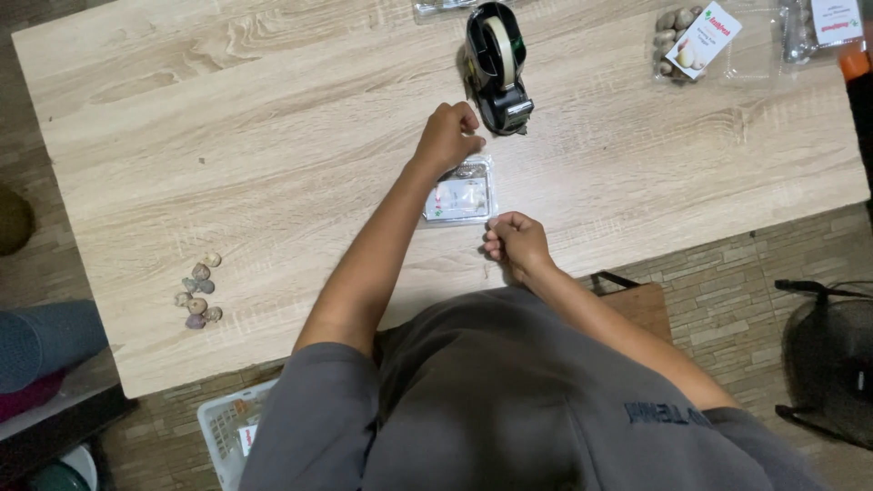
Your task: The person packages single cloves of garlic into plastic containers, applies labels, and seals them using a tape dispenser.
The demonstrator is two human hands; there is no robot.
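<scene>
My left hand (447,136) is closed with its fingertips pinched, hovering just in front of a black tape dispenser (497,65) on the wooden table (227,155). It rests over the far end of a small clear plastic packet (461,195) lying flat. My right hand (515,244) is curled into a loose fist at the packet's near right corner, close to the table's front edge. Whether a strip of tape runs between the two hands is too fine to see.
Several small pebbles (199,291) lie in a cluster at the table's near left. Clear bags of stones with card labels (697,41) sit at the far right. A white basket (232,435) stands on the floor under the table edge.
</scene>
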